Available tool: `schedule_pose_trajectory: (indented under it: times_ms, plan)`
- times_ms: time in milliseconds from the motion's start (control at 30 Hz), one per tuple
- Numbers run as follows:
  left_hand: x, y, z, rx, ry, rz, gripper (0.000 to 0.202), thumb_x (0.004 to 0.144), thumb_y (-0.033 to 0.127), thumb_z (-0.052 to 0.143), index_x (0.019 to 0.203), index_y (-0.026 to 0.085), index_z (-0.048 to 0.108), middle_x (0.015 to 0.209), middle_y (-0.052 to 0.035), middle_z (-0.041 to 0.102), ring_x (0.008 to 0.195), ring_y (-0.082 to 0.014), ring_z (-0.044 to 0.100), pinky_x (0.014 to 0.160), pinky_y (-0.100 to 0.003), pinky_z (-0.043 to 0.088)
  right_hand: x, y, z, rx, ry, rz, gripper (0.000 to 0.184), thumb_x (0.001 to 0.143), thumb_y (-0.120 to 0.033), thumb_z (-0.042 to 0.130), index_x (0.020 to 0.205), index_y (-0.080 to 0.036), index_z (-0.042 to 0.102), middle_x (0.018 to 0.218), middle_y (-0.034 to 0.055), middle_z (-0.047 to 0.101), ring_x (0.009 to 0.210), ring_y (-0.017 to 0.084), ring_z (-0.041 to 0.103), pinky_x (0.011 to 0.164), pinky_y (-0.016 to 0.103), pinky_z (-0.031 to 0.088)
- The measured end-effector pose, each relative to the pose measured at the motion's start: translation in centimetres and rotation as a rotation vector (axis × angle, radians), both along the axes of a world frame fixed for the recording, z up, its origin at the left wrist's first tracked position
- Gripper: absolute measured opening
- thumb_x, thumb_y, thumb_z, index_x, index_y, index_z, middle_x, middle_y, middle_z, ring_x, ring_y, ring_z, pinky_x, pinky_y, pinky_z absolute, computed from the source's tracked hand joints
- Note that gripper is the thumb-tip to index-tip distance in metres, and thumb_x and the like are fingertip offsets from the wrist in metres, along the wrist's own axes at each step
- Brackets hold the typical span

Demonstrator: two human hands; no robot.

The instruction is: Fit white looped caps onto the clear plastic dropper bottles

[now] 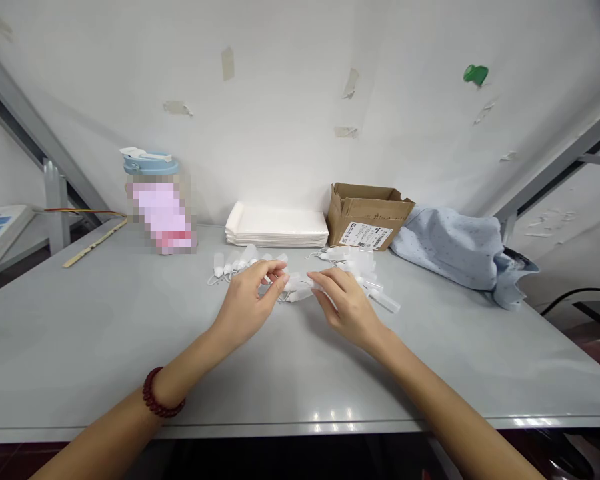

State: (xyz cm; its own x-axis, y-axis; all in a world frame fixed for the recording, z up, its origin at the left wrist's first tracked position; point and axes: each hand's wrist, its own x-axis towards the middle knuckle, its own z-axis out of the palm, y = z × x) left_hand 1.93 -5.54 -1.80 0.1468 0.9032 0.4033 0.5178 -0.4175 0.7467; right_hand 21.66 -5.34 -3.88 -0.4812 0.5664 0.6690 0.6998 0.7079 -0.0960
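Note:
Between my hands, over the middle of the table, is a small translucent plastic tube [295, 283]. The thumb and fingers of my left hand [247, 300] pinch its left end. At its whitish right end, my right hand [349, 303] closes thumb and fingertips on it, partly hiding that end. Similar tubes [230, 263] with thin white cord loops lie in a row just beyond my left hand. Further clear tubes [384, 300] are heaped beyond and to the right of my right hand. Another such tube [299, 295] lies under the held one.
A stack of white envelopes [280, 227] stands against the wall, with an open cardboard box [367, 217] right of it. Light blue cloth [447, 247] is bunched at the right. A blue-lidded cup [151, 164], largely blurred, and a wooden strip [95, 243] are at the left.

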Motion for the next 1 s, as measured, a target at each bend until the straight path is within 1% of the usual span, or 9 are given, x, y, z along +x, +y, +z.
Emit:
schedule_pose_trajectory:
  times_ms: [100, 233, 367, 500, 567, 700, 800, 900, 1000]
  plan:
    - [-0.1, 0.13, 0.33, -0.065, -0.016, -0.015, 0.02, 0.085, 0.032, 0.054, 0.097, 0.02, 0.065, 0.093, -0.0023, 0.068, 0.081, -0.0161, 0.057, 0.061, -0.025, 0.045, 0.04, 0.04, 0.01, 0.012, 0.027, 0.011, 0.025, 0.089, -0.01, 0.045, 0.112, -0.017, 0.052, 0.092, 0.011, 0.062, 0.081, 0.02, 0.058, 0.067, 0.032, 0.045]
    - [-0.17, 0.28, 0.52, -0.118, -0.027, -0.057, 0.016, 0.085, 0.032, 0.054, 0.086, 0.021, 0.066, 0.085, -0.0006, 0.067, 0.078, -0.0158, 0.056, 0.063, -0.026, 0.044, -0.02, -0.02, 0.11, 0.015, 0.058, 0.025, 0.024, 0.089, -0.01, 0.045, 0.111, -0.017, 0.052, 0.092, 0.0113, 0.062, 0.081, 0.02, 0.059, 0.067, 0.032, 0.048]
    - [-0.1, 0.37, 0.44, -0.129, -0.083, -0.118, 0.015, 0.084, 0.031, 0.056, 0.085, 0.02, 0.067, 0.081, -0.0004, 0.067, 0.076, -0.0157, 0.058, 0.067, -0.028, 0.045, -0.17, -0.16, 0.19, 0.023, 0.076, 0.035, 0.024, 0.09, -0.012, 0.047, 0.113, -0.016, 0.051, 0.089, 0.0109, 0.062, 0.079, 0.019, 0.06, 0.065, 0.03, 0.05]
    - [-0.05, 0.33, 0.28, -0.106, -0.156, -0.216, 0.014, 0.083, 0.028, 0.058, 0.086, 0.019, 0.069, 0.086, -0.0022, 0.067, 0.081, -0.0159, 0.06, 0.072, -0.028, 0.047, -0.41, -0.36, 0.22, 0.043, 0.075, 0.025, 0.024, 0.091, -0.014, 0.047, 0.115, -0.016, 0.051, 0.086, 0.0095, 0.062, 0.076, 0.017, 0.059, 0.06, 0.027, 0.05]
    - [-0.05, 0.25, 0.27, -0.111, -0.183, -0.236, 0.015, 0.083, 0.026, 0.057, 0.088, 0.02, 0.07, 0.088, -0.0026, 0.068, 0.084, -0.0158, 0.061, 0.074, -0.027, 0.048, -0.51, -0.46, 0.22, 0.046, 0.066, 0.026, 0.024, 0.091, -0.015, 0.047, 0.115, -0.017, 0.051, 0.085, 0.0086, 0.062, 0.073, 0.016, 0.059, 0.059, 0.026, 0.049]
    - [0.0, 0.09, 0.44, -0.185, -0.263, -0.205, 0.012, 0.079, 0.026, 0.063, 0.086, 0.02, 0.07, 0.087, -0.0017, 0.07, 0.084, -0.0156, 0.063, 0.077, -0.026, 0.051, -0.57, -0.6, 0.16, 0.033, 0.057, 0.023, 0.023, 0.091, -0.016, 0.047, 0.114, -0.016, 0.052, 0.084, 0.0086, 0.062, 0.072, 0.016, 0.058, 0.058, 0.026, 0.049]
    - [0.05, 0.02, 0.59, -0.239, -0.308, -0.176, 0.011, 0.076, 0.027, 0.066, 0.082, 0.019, 0.069, 0.082, -0.0009, 0.07, 0.079, -0.0156, 0.064, 0.073, -0.026, 0.052, -0.56, -0.62, 0.13, 0.021, 0.059, 0.014, 0.023, 0.091, -0.016, 0.047, 0.114, -0.016, 0.053, 0.084, 0.0087, 0.061, 0.072, 0.016, 0.058, 0.058, 0.026, 0.048]
    - [0.05, 0.01, 0.62, -0.258, -0.321, -0.17, 0.012, 0.075, 0.029, 0.066, 0.081, 0.019, 0.068, 0.08, -0.001, 0.07, 0.077, -0.0157, 0.064, 0.071, -0.026, 0.053, -0.56, -0.63, 0.17, 0.017, 0.062, 0.014, 0.023, 0.091, -0.016, 0.047, 0.113, -0.016, 0.053, 0.084, 0.0088, 0.061, 0.072, 0.016, 0.057, 0.058, 0.026, 0.048]
    - [0.04, 0.09, 0.59, -0.257, -0.318, -0.179, 0.013, 0.076, 0.029, 0.066, 0.082, 0.018, 0.068, 0.081, -0.0014, 0.069, 0.079, -0.0159, 0.063, 0.072, -0.026, 0.053, -0.59, -0.64, 0.22, 0.014, 0.063, 0.022, 0.022, 0.091, -0.017, 0.047, 0.112, -0.016, 0.054, 0.084, 0.0091, 0.061, 0.073, 0.016, 0.057, 0.058, 0.026, 0.048]
